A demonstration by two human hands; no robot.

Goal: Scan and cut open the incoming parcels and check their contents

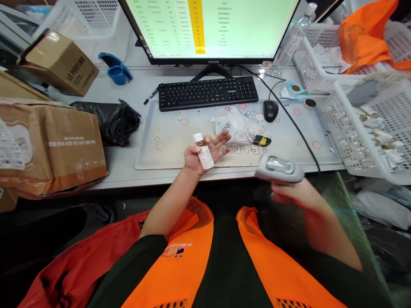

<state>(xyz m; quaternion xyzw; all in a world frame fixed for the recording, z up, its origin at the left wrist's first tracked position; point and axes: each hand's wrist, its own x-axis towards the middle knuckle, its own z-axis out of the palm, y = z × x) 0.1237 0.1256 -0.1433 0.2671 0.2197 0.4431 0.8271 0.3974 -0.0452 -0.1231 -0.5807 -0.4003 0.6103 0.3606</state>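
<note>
In my left hand point(194, 160) is a small brown bottle point(205, 157) with a white cap and a white label. The thumb presses it against the palm, while the other fingers stretch out to the right. My right hand point(284, 191) grips a grey and white barcode scanner point(279, 169), slightly blurred, just over the desk's front edge. A black cable point(298, 132) crosses the desk beside the scanner. Between the hands, on the patterned desk mat point(170, 149), lie crumpled bubble wrap point(239, 130) and a black and yellow box cutter point(262, 140).
A keyboard point(208, 93), a mouse point(270, 111) and a lit monitor point(212, 30) stand behind the mat. Cardboard boxes point(73, 141) and a black bag point(112, 122) crowd the left. White baskets point(356, 137) holding small packages line the right, near a clear bottle point(293, 38).
</note>
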